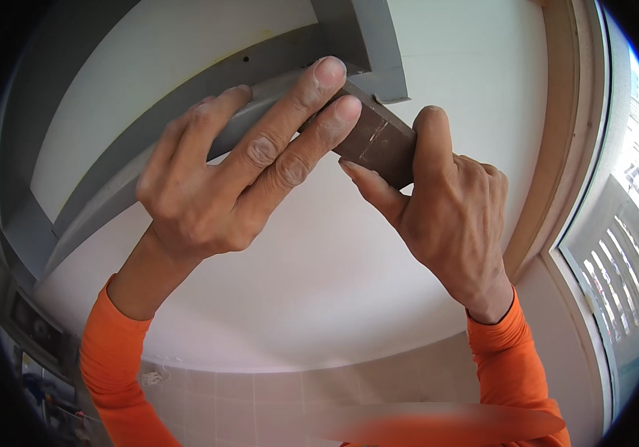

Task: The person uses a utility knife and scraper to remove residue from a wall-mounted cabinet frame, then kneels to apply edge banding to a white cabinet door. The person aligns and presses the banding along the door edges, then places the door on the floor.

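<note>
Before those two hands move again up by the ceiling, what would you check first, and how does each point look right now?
1. Right hand has a grip on the dark brown block: ok, thumb and fingers clasp its end.
2. Left hand steadies the block: ok, two fingertips press on its upper end.
3. Block lies against the grey beam: cannot tell, the fingers cover the contact.
4. White ceiling around the hands shows no obstacle: ok.
5. Orange sleeves sit away from the block: ok, they end at the wrists.
6. Footing under the person: cannot tell, out of view.
</note>
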Demonstrator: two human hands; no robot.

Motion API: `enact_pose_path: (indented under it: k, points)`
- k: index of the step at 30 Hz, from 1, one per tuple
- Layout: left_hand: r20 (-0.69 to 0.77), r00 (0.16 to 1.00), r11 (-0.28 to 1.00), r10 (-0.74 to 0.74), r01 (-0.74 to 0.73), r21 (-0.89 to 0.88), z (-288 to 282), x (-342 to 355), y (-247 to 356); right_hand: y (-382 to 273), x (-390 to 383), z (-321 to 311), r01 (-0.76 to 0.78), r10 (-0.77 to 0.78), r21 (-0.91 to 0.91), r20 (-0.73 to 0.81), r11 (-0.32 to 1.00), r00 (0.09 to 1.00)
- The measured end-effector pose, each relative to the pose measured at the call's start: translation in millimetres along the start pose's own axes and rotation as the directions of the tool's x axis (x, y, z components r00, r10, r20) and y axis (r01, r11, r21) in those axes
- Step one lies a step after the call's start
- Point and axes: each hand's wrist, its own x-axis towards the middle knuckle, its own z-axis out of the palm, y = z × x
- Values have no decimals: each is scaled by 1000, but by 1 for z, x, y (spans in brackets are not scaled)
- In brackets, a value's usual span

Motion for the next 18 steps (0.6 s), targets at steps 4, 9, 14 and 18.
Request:
enact_pose_path:
  k: [4,9,14,18]
  points:
    - [5,999,999,-40,40,-9,-2,1,2,4,6,-3,39,-39,14,-4,999,999]
    - [5,998,998,-57,57,-12,-2,3,2,6,9,-3,52,-52,16,0,998,999]
    - [45,998,999,-49,48,22,-4,4,8,5,-1,-3,16,-16,28,3,999,1000]
    - [57,995,997,-77,77,2,-2,5,14,12,-4,-5,27,-27,20,-3,999,1000]
